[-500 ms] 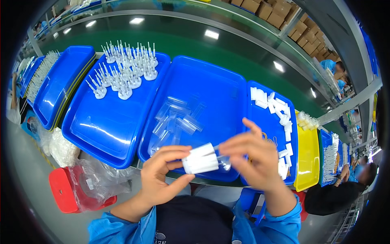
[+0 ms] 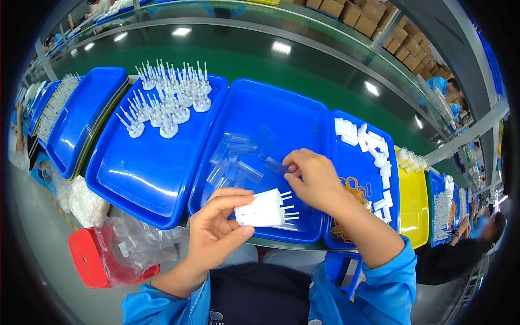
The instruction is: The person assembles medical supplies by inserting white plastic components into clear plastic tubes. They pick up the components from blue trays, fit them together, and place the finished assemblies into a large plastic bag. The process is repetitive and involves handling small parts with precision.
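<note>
Pins [image 2: 291, 206] jut free rightward because the left hand [image 2: 219, 222] grips the white piece [image 2: 261, 210] by its opposite end, over the blue tray [image 2: 276, 108], where the right hand [image 2: 313, 180] pinches 1 clear tube [image 2: 275, 165].

Across from us runs a long, glossy green flat surface [image 2: 254, 62], edged by a pale grey metal rail [image 2: 216, 20] that the lens bends, and bright white patches of light [image 2: 281, 47] shine on it. Towards the upper right we see stacked brown cardboard boxes [image 2: 374, 13] and a slanting pale grey metal bar [image 2: 471, 134]. At lower left, a red plastic stool [image 2: 85, 257] stands on the smooth grey floor [image 2: 59, 260].
</note>
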A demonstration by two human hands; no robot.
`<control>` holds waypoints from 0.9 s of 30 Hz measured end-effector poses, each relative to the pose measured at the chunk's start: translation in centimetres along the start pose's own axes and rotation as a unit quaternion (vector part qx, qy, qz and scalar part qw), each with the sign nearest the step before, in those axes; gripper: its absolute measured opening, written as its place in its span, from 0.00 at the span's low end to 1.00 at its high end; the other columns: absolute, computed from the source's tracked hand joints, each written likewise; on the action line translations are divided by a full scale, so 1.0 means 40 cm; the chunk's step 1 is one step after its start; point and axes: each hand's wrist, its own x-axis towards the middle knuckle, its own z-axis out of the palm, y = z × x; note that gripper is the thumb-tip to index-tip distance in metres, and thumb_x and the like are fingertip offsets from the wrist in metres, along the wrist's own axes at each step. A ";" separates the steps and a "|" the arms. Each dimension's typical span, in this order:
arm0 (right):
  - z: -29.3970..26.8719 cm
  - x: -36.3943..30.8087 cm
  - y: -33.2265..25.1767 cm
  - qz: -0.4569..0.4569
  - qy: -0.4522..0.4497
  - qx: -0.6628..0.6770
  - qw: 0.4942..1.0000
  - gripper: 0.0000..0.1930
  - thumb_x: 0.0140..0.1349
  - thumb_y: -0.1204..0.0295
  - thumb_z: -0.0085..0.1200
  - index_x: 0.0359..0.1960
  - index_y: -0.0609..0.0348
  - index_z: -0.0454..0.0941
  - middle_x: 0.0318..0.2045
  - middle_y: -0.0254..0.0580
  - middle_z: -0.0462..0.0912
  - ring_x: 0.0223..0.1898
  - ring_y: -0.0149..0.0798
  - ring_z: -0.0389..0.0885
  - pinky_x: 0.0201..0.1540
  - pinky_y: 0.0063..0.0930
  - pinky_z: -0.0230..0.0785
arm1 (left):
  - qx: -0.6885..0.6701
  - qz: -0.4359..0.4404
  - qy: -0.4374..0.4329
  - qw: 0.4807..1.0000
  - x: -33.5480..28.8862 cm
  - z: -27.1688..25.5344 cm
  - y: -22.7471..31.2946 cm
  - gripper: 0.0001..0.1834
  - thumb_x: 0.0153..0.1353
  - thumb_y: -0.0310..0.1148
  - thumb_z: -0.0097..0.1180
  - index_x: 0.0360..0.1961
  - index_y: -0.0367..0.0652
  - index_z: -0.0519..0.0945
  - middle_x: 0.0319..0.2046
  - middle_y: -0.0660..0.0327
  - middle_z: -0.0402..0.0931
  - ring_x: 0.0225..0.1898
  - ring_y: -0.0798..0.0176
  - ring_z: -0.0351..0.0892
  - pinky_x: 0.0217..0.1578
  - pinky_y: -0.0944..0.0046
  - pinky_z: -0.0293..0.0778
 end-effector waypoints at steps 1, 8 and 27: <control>-0.026 -0.012 0.000 -0.004 0.009 0.020 1.000 0.11 0.53 0.81 0.59 0.39 0.62 0.79 0.35 0.46 0.80 0.34 0.40 0.84 0.39 0.32 0.76 | 0.006 0.002 0.000 1.000 0.000 0.003 -0.003 0.22 0.56 0.13 0.55 0.54 0.29 0.73 0.57 0.49 0.63 0.60 0.54 0.68 0.56 0.58 0.75; -0.136 -0.180 -0.002 0.078 0.018 0.582 0.809 0.11 0.61 0.81 0.51 0.45 0.70 0.77 0.37 0.43 0.77 0.39 0.38 0.81 0.54 0.38 0.73 | 0.015 -0.008 -0.015 1.000 0.007 0.038 -0.023 0.22 0.54 0.13 0.59 0.52 0.30 0.76 0.56 0.49 0.62 0.57 0.54 0.71 0.55 0.58 0.77; -0.041 -0.340 -0.015 0.044 0.300 0.482 0.822 0.12 0.71 0.70 0.47 0.44 0.68 0.76 0.36 0.44 0.80 0.31 0.30 0.80 0.36 0.20 0.73 | 0.049 -0.053 -0.066 0.995 0.009 0.107 -0.037 0.22 0.52 0.13 0.61 0.51 0.30 0.76 0.54 0.49 0.65 0.56 0.55 0.73 0.53 0.57 0.79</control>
